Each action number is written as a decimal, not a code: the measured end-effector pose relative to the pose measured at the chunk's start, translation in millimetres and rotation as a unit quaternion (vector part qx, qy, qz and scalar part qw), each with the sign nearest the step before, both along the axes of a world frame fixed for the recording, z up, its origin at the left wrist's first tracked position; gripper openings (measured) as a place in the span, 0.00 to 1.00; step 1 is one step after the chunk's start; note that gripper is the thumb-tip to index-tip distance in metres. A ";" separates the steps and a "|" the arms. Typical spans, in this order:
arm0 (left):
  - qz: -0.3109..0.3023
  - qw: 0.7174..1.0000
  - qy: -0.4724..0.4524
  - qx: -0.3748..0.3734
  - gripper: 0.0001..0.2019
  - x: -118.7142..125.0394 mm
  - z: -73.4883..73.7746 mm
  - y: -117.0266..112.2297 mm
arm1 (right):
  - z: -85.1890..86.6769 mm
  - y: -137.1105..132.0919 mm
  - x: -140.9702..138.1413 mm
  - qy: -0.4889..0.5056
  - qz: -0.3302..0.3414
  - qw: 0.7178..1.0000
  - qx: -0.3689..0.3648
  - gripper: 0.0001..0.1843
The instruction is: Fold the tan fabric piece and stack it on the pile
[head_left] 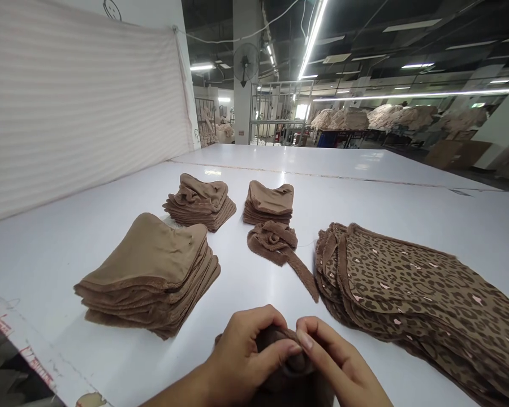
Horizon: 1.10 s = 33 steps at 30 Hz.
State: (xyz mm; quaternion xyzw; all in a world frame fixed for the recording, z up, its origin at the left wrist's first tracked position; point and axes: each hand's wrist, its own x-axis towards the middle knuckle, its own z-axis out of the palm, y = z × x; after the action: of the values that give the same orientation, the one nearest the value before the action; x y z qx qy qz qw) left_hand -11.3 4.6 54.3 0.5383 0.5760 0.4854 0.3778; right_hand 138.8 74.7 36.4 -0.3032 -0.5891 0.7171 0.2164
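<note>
Both my hands are at the bottom centre, closed on a small brown fuzzy fabric piece [290, 367]. My left hand [244, 356] wraps over its left side, thumb pressed on top. My right hand [337, 364] pinches it from the right, fingertips meeting the left thumb. Just beyond lies a loose rolled brown strip [280, 246] with a tail trailing toward me. A large stack of plain brown cut pieces [152, 274] sits to the left, and a stack of leopard-print pieces [415, 288] to the right.
Two smaller brown stacks [200, 202] [269, 203] sit farther back on the white table [385, 198]. A striped white sheet [80, 107] hangs along the left. Heaps of fabric, racks and a fan stand in the far workshop.
</note>
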 end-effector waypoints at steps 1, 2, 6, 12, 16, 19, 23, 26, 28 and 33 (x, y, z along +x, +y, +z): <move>0.017 0.999 -0.026 -0.005 0.10 1.7 -2.2 1.4 | 0.9 0.6 0.1 -0.016 -0.021 0.998 0.058 0.15; 0.032 0.998 -0.061 -0.006 0.12 3.7 -5.4 3.0 | 1.6 1.4 0.0 -0.027 -0.027 0.995 0.094 0.15; 0.061 0.979 -0.193 -0.004 0.18 9.4 -19.6 10.2 | 1.6 4.4 -2.5 -0.057 0.080 0.987 0.124 0.14; 0.133 0.984 -0.118 0.021 0.13 -1.8 -32.5 24.4 | -8.3 21.1 -7.8 -0.113 0.011 0.942 0.315 0.14; 0.242 0.969 0.024 0.047 0.16 -28.6 -46.4 28.5 | -34.1 40.9 1.2 -0.211 -0.147 0.874 0.413 0.13; 0.206 0.963 0.169 0.037 0.21 -44.8 -58.9 14.2 | -58.0 36.1 9.0 -0.224 -0.167 0.823 0.495 0.19; -0.031 0.925 0.375 -0.050 0.26 -45.1 -74.2 -13.1 | -86.3 5.2 5.5 -0.230 -0.065 0.664 0.708 0.30; -0.071 0.899 0.418 -0.111 0.34 -38.7 -83.6 -22.1 | -99.2 -8.5 -0.8 -0.228 0.015 0.556 0.799 0.35; -0.059 0.911 0.393 -0.113 0.35 -39.2 -86.3 -22.7 | -101.8 -5.9 0.5 -0.225 0.036 0.520 0.823 0.34; 0.152 0.966 0.173 -0.120 0.22 -63.4 -75.7 -28.8 | -100.5 11.9 29.0 -0.231 0.054 0.576 0.782 0.31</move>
State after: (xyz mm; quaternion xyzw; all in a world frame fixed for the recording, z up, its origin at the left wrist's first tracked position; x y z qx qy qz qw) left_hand -74.7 -24.2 -21.4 0.4711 0.7617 0.3635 0.2562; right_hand 167.9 86.6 -64.1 -0.1395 -0.9666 -0.1060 0.1872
